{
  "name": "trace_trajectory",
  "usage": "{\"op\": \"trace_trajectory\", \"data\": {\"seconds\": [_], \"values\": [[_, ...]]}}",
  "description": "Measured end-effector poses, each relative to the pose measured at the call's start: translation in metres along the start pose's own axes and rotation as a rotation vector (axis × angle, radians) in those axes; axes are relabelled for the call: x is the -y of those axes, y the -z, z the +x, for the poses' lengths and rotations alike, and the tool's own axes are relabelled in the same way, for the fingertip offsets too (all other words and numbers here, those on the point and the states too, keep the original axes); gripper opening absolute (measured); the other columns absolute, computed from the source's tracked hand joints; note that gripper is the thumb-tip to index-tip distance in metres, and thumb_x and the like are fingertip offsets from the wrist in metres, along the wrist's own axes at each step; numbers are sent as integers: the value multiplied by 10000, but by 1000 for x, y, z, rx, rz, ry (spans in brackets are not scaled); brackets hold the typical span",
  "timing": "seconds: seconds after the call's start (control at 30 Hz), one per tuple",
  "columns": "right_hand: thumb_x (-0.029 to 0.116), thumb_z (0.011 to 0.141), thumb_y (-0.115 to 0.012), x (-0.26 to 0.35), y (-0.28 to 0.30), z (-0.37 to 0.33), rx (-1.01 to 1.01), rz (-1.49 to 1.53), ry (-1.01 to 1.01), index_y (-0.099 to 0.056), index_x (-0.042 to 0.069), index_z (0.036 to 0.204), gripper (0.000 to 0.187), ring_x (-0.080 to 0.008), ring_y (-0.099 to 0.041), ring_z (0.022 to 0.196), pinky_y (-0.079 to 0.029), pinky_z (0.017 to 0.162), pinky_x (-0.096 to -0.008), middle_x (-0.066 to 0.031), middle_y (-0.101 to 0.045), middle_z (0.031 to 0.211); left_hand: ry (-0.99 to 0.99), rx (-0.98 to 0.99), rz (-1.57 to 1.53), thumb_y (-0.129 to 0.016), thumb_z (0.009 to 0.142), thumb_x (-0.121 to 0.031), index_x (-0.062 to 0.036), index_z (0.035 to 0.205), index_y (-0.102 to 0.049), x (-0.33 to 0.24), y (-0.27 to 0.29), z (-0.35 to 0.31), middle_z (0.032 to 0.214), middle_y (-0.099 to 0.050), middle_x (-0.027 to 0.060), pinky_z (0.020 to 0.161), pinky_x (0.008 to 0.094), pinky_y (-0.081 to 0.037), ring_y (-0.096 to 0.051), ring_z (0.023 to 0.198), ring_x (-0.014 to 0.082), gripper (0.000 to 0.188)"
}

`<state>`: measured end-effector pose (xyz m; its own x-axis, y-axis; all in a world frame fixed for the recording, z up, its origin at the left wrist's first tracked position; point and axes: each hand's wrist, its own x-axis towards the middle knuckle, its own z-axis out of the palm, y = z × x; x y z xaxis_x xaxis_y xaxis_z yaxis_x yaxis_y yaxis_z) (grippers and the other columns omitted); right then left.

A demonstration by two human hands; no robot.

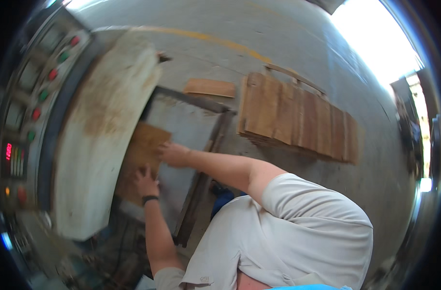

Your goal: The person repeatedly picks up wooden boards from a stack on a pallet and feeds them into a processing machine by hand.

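A flat brown wooden board (153, 142) lies on the grey metal table of a machine, its left part running under a pale, stained cover (97, 130). My left hand (146, 183), with a dark band at the wrist, rests on the near part of the board with its fingers spread. At the board's right edge is my right hand (173, 153), its bent fingers closed over that edge. Motion blurs both hands slightly. The bare metal table top (182, 118) shows to the right of the board.
A control panel (37, 101) with red and green buttons and a lit red display stands at the left. On the floor to the right is a long row of leaning wooden boards (298, 118). One loose board (210, 88) lies beyond the table. A yellow line (206, 37) crosses the floor.
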<state>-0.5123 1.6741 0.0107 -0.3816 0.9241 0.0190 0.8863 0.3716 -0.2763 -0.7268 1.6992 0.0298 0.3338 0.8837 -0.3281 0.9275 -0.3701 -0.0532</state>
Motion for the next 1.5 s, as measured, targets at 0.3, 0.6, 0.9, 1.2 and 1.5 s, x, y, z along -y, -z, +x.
{"op": "trace_trajectory", "data": {"seconds": [0.3, 0.6, 0.9, 1.2, 1.5], "values": [[166, 892, -648, -13, 16, -241, -373, 462, -406, -661, 107, 1147, 262, -330, -640, 1021, -518, 876, -428, -107, -639, 1126, -13, -2, -123, -867, 718, -118, -299, 1539, -381, 22, -6, 30, 1595, -251, 183, 1145, 518, -369, -309, 1425, 442, 972], [291, 813, -692, 50, -129, -622, -90, 704, -1588, -707, 109, 1157, 390, -337, -662, 1074, -526, 926, -426, -158, -706, 1143, -374, -292, -283, -806, 795, -158, -40, 1440, -471, -139, -11, -25, 1508, -377, 267, 1149, 509, -327, -368, 1388, 433, 736], [233, 778, -769, 209, -209, -872, -39, 925, -2017, -743, 83, 1082, 340, -259, -718, 858, -569, 785, -392, -122, -746, 998, -797, 141, -536, -761, 839, -158, 12, 1384, -529, -438, -110, -206, 1344, -544, 245, 1071, 442, -433, -528, 1257, 402, 617], [168, 851, -740, 187, -229, -940, -531, 1243, -2202, -734, 50, 1046, 228, -168, -661, 669, -547, 621, -331, -80, -720, 872, -428, 809, -848, -731, 907, -198, -6, 1481, -419, -597, -180, -242, 1384, -552, 170, 916, 390, -541, -629, 1103, 262, 682], [195, 934, -676, -32, -154, -958, -1149, 1708, -1972, -611, 37, 1240, 350, -131, -640, 795, -538, 683, -285, -41, -684, 955, 231, 1339, -1279, -616, 998, -188, 50, 1479, -340, -762, -238, -187, 1494, -407, 287, 1064, 528, -478, -486, 1325, 437, 603]]}}
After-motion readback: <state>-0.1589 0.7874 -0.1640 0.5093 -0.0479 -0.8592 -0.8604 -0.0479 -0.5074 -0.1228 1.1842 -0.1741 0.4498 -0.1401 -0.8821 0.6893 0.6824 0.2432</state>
